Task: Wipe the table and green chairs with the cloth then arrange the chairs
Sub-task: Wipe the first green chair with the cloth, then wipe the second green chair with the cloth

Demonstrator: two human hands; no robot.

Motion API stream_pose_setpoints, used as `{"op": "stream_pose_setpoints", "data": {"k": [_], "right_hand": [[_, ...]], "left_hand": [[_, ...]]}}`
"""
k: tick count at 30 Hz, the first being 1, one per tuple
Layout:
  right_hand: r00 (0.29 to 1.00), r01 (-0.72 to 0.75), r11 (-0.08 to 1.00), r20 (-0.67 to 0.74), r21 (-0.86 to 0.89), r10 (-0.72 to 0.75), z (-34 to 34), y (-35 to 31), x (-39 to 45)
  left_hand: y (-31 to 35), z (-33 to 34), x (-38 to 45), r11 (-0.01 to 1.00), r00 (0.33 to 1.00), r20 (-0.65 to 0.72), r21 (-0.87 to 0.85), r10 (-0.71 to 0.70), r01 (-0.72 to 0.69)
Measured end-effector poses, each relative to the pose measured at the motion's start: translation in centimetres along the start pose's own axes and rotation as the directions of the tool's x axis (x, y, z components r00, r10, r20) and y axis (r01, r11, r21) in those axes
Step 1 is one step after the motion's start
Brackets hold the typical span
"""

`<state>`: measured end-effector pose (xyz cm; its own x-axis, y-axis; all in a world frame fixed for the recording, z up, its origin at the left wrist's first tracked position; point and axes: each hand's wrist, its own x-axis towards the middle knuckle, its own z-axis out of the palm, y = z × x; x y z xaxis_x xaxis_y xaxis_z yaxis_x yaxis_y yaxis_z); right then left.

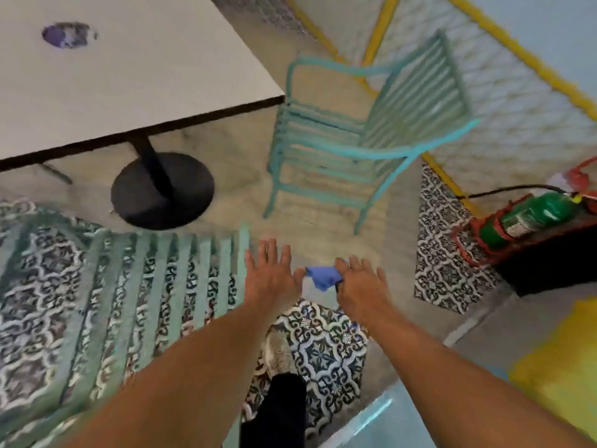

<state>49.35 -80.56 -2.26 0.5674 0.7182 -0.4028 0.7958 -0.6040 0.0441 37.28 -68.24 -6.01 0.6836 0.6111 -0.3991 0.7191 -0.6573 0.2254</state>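
Observation:
A small blue cloth (323, 278) is bunched between my two hands, low in the middle of the view. My right hand (358, 289) pinches it at the thumb side, its other fingers stretched forward. Fingers spread, my left hand (271, 276) has its thumb tip at the cloth's left end. One green slatted chair (326, 147) stands ahead beyond the hands, beside the corner of the white table (129, 79). A second green slatted chair (145, 286) is close at my lower left. The whole view is motion-blurred.
A purple patch (66, 34) shows on the tabletop. The table's black round base (161, 192) stands on the floor ahead left. A green fire extinguisher (533, 215) in a red stand sits at the right, by a dark block. Patterned tiles lie underfoot.

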Motion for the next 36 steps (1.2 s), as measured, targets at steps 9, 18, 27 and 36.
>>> {"op": "stream_pose_setpoints", "data": {"k": [9,18,27,36], "right_hand": [[0.757,0.651,0.732,0.106,-0.2,-0.644,-1.9,-19.3,15.3],[0.397,0.905,0.342,0.216,-0.252,-0.892,-1.2,-32.8,14.7],[0.176,0.983,0.161,0.236,-0.084,-0.956,1.6,-42.6,17.0],[0.049,0.982,0.021,-0.144,0.188,-0.988,10.4,-51.8,23.9]], "left_hand": [[-14.8,1.6,4.2,0.709,0.79,0.041,-0.415,-0.612,0.57],[-21.4,2.9,-1.4,0.28,0.471,0.179,-0.606,-0.864,0.744],[-25.4,5.8,-3.0,-0.074,0.152,0.293,-0.637,-0.944,0.767],[-28.1,17.1,1.8,-0.206,0.011,0.355,-0.566,-0.935,0.798]]}}
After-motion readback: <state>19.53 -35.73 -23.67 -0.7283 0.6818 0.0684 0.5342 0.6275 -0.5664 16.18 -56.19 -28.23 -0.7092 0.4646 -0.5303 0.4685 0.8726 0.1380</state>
